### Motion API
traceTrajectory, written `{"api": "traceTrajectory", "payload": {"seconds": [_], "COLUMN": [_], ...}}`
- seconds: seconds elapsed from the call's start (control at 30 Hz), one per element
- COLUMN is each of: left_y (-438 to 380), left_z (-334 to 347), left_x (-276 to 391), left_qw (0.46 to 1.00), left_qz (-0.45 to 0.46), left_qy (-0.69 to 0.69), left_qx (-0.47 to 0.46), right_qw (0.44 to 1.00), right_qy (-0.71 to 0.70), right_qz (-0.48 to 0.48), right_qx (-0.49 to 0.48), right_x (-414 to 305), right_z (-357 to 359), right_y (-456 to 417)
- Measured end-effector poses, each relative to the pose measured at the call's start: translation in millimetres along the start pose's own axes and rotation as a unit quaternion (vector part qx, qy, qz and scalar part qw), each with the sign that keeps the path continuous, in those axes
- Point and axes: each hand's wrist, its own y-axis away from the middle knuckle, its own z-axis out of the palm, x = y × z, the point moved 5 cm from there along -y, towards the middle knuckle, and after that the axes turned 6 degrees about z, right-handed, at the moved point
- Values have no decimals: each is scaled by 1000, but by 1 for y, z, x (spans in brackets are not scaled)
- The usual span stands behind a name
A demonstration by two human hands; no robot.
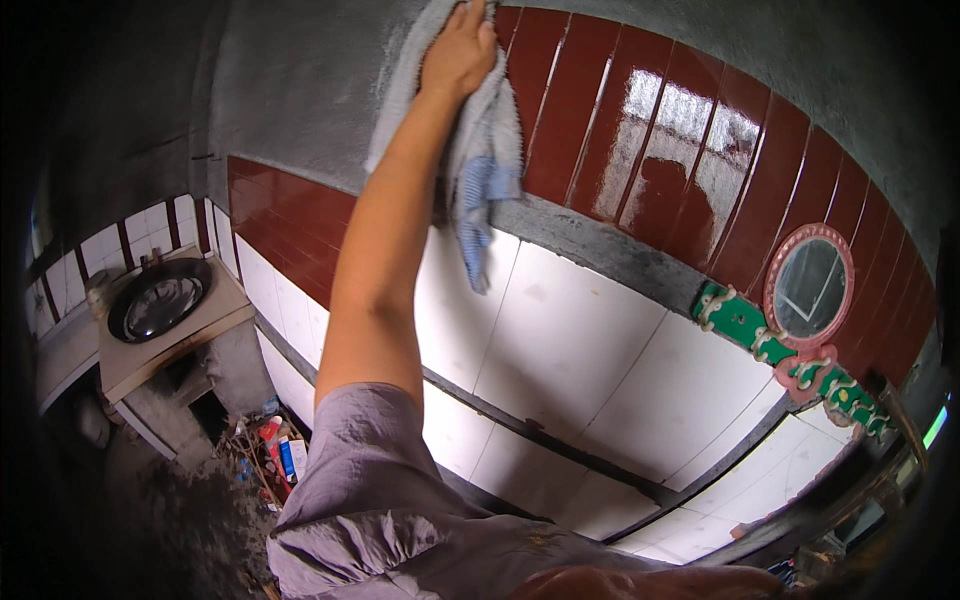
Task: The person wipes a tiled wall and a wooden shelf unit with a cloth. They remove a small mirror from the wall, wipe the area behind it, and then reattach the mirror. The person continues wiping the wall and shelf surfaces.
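Note:
My left hand [459, 56] is raised high at the top of the view, its back toward me and the arm stretched out. It holds a grey and blue striped towel [491, 135] against the wall, where dark red tiles [547, 97] meet grey plaster [300, 82]. The towel hangs down on both sides of the wrist, and its blue end reaches over the white tiles [570, 330]. My right hand is out of view.
A round pink-framed mirror [814, 289] and a green rack with hooks [739, 319] are on the wall at right. At left, a black wok [159, 300] sits on a tiled stove [180, 352]. Twigs and cartons [289, 457] lie beside the stove.

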Motion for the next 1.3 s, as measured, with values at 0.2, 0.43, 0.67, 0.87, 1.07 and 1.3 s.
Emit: {"api": "traceTrajectory", "payload": {"seconds": [0.2, 0.43, 0.67, 0.87, 1.07, 1.3], "left_y": [38, 77, 121, 122, 107, 95], "left_z": [-3, -17, -11, -2, 11, 22], "left_x": [-14, -3, 73, 140, 191, 231], "left_qw": [999, 996, 999, 996, 988, 979], "left_qz": [-31, -40, -18, 16, 59, 118], "left_qy": [18, -63, 31, 79, 139, 165], "left_qx": [38, 38, -33, -39, -25, -27], "right_qw": [1000, 1000, 997, 974, 887, 671], "right_qy": [3, 22, 79, 60, 53, 138], "right_qz": [10, 2, -23, -165, -348, -356], "right_qx": [-4, -5, 4, 146, 299, 635], "right_x": [9, 24, 61, -4, -182, -250], "right_z": [4, 4, -1, -52, -129, -244], "right_y": [7, 16, 45, 76, 137, 215]}}
